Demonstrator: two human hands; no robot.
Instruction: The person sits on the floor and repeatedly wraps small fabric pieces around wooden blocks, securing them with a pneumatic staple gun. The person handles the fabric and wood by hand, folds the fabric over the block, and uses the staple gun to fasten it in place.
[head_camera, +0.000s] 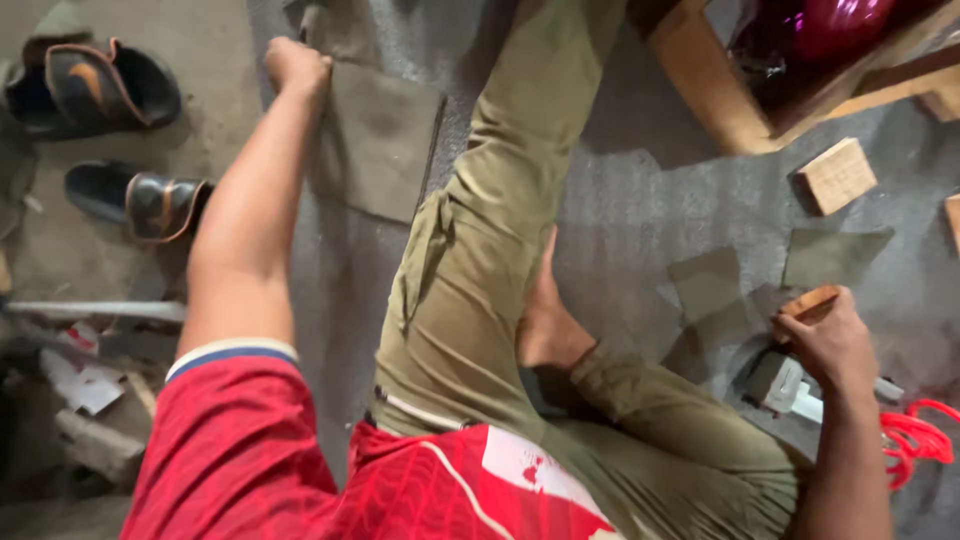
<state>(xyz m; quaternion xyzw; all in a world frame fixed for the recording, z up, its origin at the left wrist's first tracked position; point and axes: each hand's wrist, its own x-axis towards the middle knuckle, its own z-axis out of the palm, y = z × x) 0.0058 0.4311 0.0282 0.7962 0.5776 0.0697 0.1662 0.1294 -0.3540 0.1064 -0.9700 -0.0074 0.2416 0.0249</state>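
Grey carpeted floor (640, 200), strewn with offcuts. Large grey-green rectangular sheet (380, 140) lying flat at upper left, its top corner under left hand (296, 66), fingers curled shut there. Smaller pale square wooden block (837, 175) at upper right, lying free. Right hand (830, 340) low at right, fingers clamped round short brown wooden piece (808, 302).

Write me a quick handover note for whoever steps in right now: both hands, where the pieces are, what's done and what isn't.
Left hand: fisted on the top edge of the grey-green sheet lying flat on the grey mat.
Right hand: closed around a small wooden block, above a grey power tool with a red cord.
Two smaller grey-green pieces lie near the right hand; another wooden block sits beyond.
Done: smaller pieces lie separate.
Left: large sheet is whole.
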